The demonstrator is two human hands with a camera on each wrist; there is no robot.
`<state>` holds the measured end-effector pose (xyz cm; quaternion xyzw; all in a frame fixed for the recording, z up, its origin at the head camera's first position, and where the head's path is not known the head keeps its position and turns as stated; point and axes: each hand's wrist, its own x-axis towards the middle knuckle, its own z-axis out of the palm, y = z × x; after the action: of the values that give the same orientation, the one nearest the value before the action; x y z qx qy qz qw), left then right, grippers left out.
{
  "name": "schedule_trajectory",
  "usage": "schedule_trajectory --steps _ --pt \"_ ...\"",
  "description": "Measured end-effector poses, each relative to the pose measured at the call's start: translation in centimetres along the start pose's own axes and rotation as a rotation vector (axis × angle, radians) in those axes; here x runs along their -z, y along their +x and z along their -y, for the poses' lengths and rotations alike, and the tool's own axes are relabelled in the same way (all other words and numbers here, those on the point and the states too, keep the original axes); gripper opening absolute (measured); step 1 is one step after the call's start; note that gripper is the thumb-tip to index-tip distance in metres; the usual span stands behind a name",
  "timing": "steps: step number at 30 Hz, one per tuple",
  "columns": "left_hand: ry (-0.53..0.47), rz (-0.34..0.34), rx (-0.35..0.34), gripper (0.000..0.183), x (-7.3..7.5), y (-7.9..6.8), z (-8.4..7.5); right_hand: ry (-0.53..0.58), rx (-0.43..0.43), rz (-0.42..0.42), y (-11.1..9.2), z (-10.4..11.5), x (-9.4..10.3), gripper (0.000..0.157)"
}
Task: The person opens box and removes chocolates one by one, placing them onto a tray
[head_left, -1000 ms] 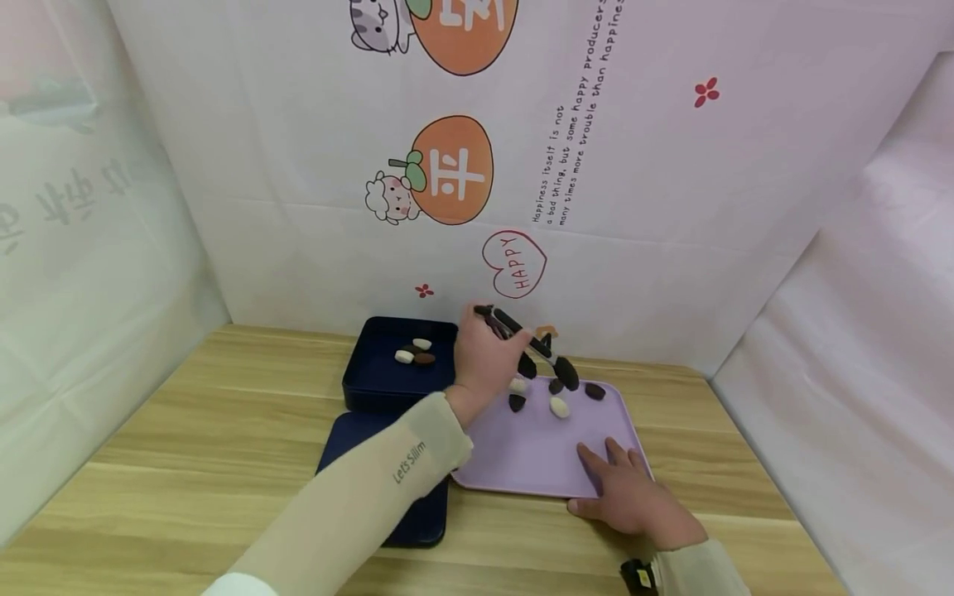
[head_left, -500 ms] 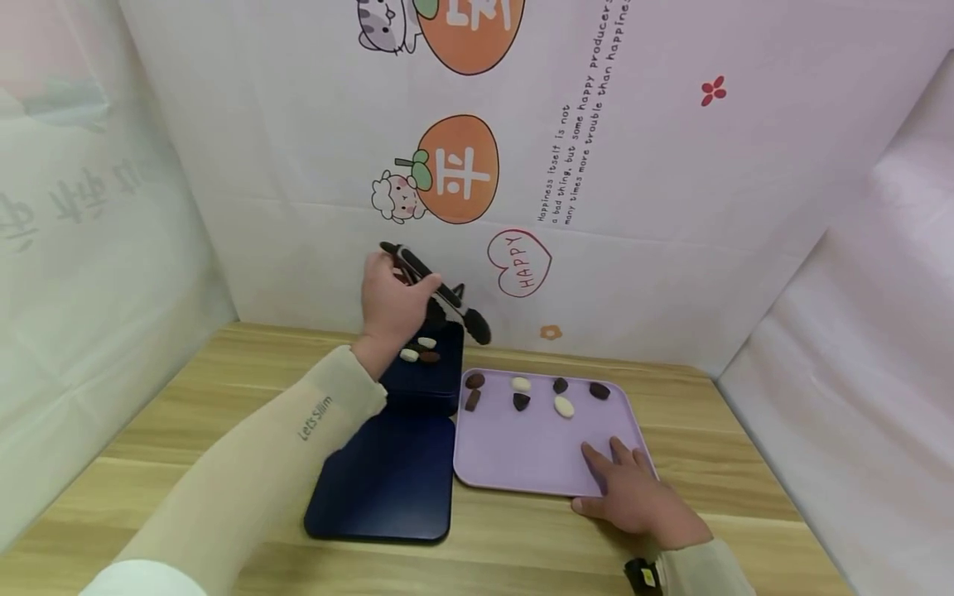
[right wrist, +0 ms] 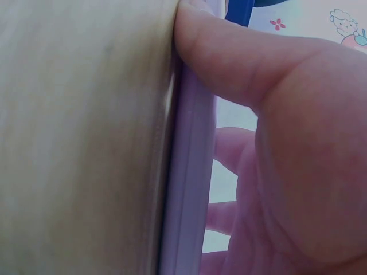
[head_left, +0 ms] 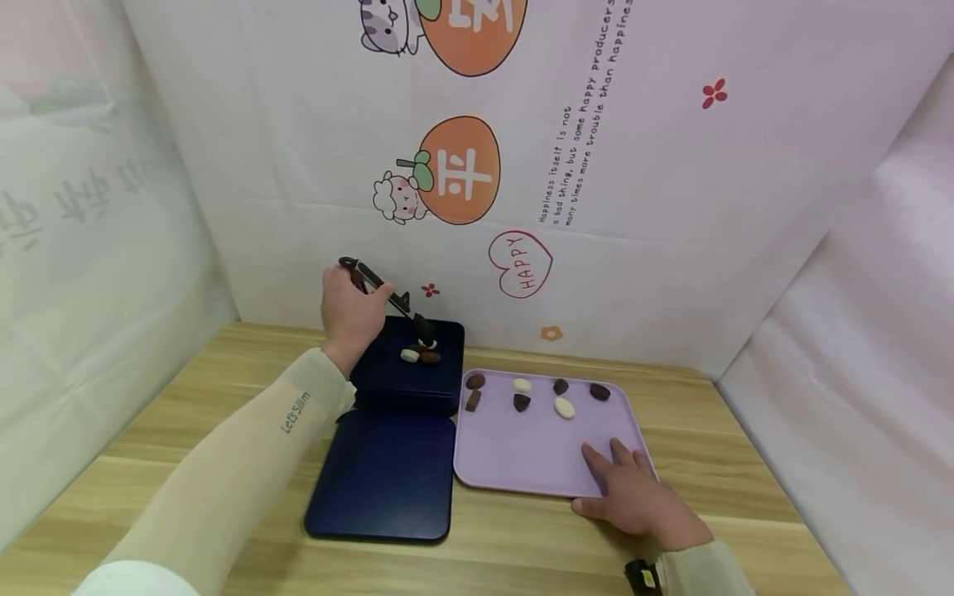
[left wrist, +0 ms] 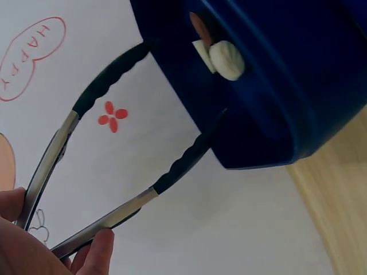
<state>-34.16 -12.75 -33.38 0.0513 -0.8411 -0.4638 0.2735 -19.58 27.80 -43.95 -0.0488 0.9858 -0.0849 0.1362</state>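
Note:
My left hand [head_left: 352,310] grips black-and-steel tongs [head_left: 378,283] over the dark blue box [head_left: 395,379]. In the left wrist view the tong arms stand apart, with the dark tip [left wrist: 198,146] of one near the box's inside. Small white and brown pieces that look like chocolates, among them a white one [left wrist: 227,61] and a brown one [head_left: 430,358], lie in the box. Nothing shows between the tong tips there. My right hand [head_left: 633,497] rests with spread fingers on the front right corner of the lilac tray [head_left: 514,455], thumb at its edge.
On the tray's back half lie several dark, brown and white pieces, such as a white oval [head_left: 564,408] and a dark one [head_left: 599,391]. A dark blue lid [head_left: 380,480] lies in front of the box. A printed white cloth [head_left: 633,290] hangs behind the wooden table [head_left: 201,430].
My left hand has moved the tongs leftward from above the tray to the box, then lowered their tips towards the pieces in it. The right hand has stayed on the tray.

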Motion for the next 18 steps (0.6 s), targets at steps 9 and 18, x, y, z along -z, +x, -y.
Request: schedule_trajectory --steps 9,18 --pt "0.035 0.032 0.022 0.044 -0.3 -0.2 1.4 0.013 0.034 -0.035 -0.1 -0.3 -0.2 0.096" --pt "0.040 0.045 0.028 0.041 -0.9 -0.4 2.4 0.011 0.030 -0.040 0.0 -0.4 -0.4 0.097"
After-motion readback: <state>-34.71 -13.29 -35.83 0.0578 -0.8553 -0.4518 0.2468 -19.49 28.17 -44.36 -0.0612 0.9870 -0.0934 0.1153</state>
